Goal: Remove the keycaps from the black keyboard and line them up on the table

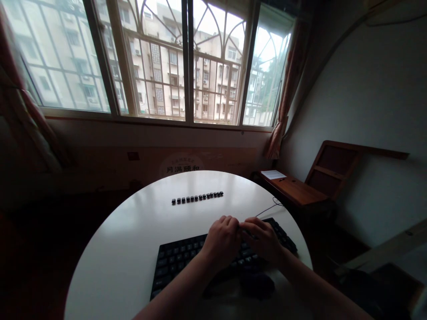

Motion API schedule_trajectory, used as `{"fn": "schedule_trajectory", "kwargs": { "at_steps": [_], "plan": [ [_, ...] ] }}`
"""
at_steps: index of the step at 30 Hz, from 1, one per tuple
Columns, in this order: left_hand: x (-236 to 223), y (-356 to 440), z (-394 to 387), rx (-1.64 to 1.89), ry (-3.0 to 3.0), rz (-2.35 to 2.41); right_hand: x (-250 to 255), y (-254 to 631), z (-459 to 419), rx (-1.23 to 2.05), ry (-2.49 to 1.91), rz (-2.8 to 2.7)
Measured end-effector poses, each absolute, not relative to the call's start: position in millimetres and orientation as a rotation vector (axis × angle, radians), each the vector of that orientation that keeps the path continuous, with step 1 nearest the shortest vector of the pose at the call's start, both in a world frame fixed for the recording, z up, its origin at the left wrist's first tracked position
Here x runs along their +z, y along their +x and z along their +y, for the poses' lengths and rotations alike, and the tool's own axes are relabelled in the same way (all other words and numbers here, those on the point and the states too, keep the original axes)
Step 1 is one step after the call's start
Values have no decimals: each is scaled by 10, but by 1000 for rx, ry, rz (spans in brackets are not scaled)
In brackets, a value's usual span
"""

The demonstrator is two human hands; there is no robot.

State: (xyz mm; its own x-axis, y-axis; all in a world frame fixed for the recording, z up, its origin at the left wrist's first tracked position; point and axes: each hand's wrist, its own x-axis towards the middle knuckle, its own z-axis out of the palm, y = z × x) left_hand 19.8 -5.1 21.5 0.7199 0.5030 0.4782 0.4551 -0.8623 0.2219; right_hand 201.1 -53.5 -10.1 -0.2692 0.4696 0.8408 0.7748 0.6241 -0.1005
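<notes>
A black keyboard (176, 260) lies on the round white table (133, 240) in front of me. My left hand (222, 240) and my right hand (263, 240) rest together over the keyboard's upper middle, fingers curled and pinched close to each other at the keys. Whatever the fingertips grip is hidden in the dim light. A row of several small black keycaps (197, 198) lies on the table beyond the keyboard, apart from both hands. The keyboard's thin cable (270, 206) runs off to the right.
A dark wooden side desk (296, 189) with a sheet of paper (273, 174) stands right of the table, with a slanted wooden rack (333, 166) behind it. A large barred window (160, 62) with curtains fills the wall ahead.
</notes>
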Motion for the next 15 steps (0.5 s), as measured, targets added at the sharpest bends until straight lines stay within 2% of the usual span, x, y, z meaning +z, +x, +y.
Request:
{"fn": "schedule_trajectory", "kwargs": {
  "at_steps": [6, 10, 15],
  "plan": [
    [178, 188, -38, 811, 2755, 851, -77, 1997, -512, -282, -1009, -1943],
    [86, 208, -17, 834, 2624, 1094, 4, 2122, -355, -132, -1097, -2055],
    [-30, 234, 31, 612, 2641, 1306, 204, 2529, 369, 78, -1537, -2079]
  ]
}}
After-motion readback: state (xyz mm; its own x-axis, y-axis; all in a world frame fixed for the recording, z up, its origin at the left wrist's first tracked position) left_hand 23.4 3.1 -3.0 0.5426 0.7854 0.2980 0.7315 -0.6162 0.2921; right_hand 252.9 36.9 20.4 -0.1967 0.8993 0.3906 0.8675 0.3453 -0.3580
